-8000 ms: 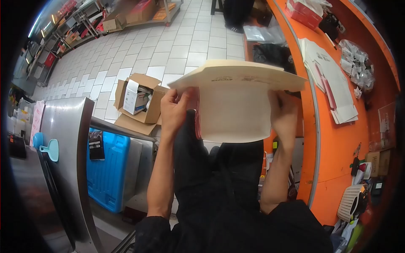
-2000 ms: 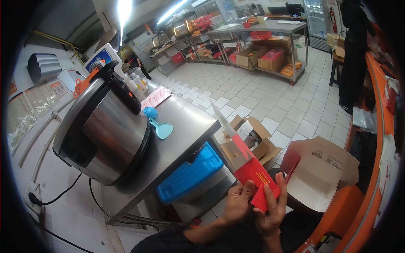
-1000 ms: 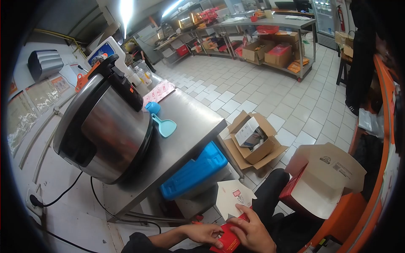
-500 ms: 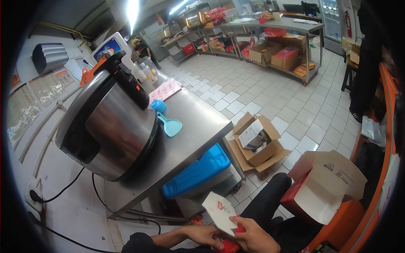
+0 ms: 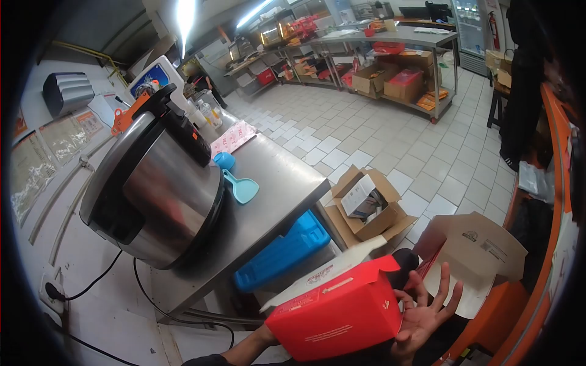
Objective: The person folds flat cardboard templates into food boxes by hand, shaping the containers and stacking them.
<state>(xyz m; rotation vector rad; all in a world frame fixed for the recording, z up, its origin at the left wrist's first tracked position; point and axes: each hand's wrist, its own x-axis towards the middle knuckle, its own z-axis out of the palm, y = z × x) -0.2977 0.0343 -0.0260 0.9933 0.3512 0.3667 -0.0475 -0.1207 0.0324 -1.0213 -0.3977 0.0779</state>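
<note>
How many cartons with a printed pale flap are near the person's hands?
2 are visible: the red carton between the left hand and right hand, and the open carton on the person's right. More may be nested with the open one, hidden from view.

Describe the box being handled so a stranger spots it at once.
Start at the big rice cooker on the steel table, then go down and right past the blue container beneath. Find the red box, the spread right hand at its end. Its printed red side faces us, unlike the open carton at right, which shows mainly its pale inside.
</note>
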